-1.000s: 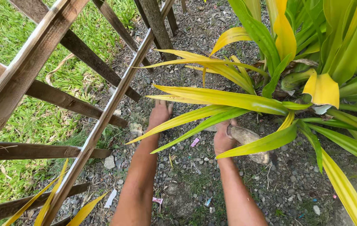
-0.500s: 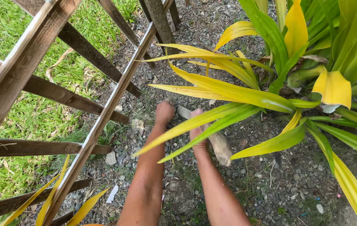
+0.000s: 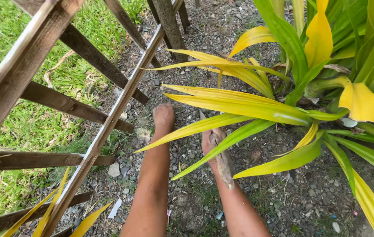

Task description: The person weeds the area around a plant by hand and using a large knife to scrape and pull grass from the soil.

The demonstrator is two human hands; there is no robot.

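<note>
While gripping a dry stalk (image 3: 223,162), the right hand (image 3: 211,142) — left hand (image 3: 163,116) on gravel (image 3: 283,197).

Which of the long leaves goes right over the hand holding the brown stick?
The green leaf pointing down-left: it crosses over the right hand and its dry stick. The yellow leaves lie higher, nearer the plant.

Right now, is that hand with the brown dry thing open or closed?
Closed: the right hand wraps around a dry brown leaf, whose end sticks out past the wrist.
</note>
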